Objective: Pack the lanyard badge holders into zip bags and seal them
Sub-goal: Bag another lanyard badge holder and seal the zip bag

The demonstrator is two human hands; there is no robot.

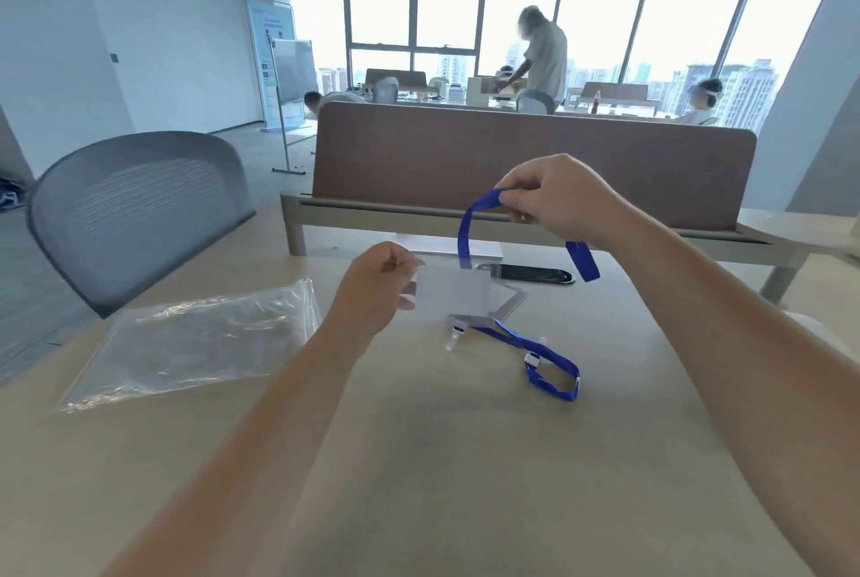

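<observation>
Bench [419, 460] comes first, with a spare strap [551, 364] at four o'clock from the left hand [372, 292] and a zip bag [195, 334] at nine. That hand pinches the card sleeve [453, 292], which looks stiff and slippery. Right hand [554, 199], at one o'clock, pinches the blue strap [464, 232], floppy and light; fold it first, I think.

Left hand [372, 292], right hand [554, 199]: pinch grips

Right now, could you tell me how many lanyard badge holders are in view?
2. One is held up: the left hand pinches its card sleeve, the right hand its blue strap. The other holder lies on the table beneath it; more may be hidden.
</observation>
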